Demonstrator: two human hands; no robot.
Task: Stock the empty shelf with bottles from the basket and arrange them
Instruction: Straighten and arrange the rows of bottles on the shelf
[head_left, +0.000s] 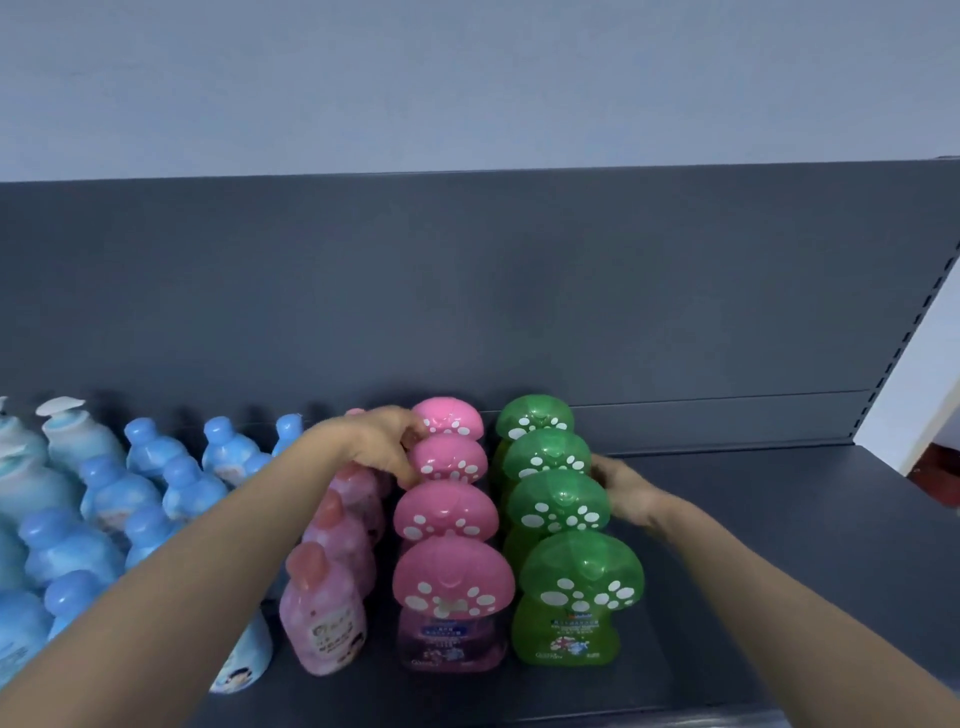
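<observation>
Two rows of four ran from the shelf's (779, 545) back edge to its front: the pink-capped bottles (452, 519), and just right of them the green-capped bottles (558, 501). The left hand (379, 441) curled its fingers round a pink cap near the back, while the blurred right hand (621, 493) touched the green row's right side, grip unclear. Small pink bottles (324, 608) and blue bottles (104, 519) crowded the left, under the left forearm.
</observation>
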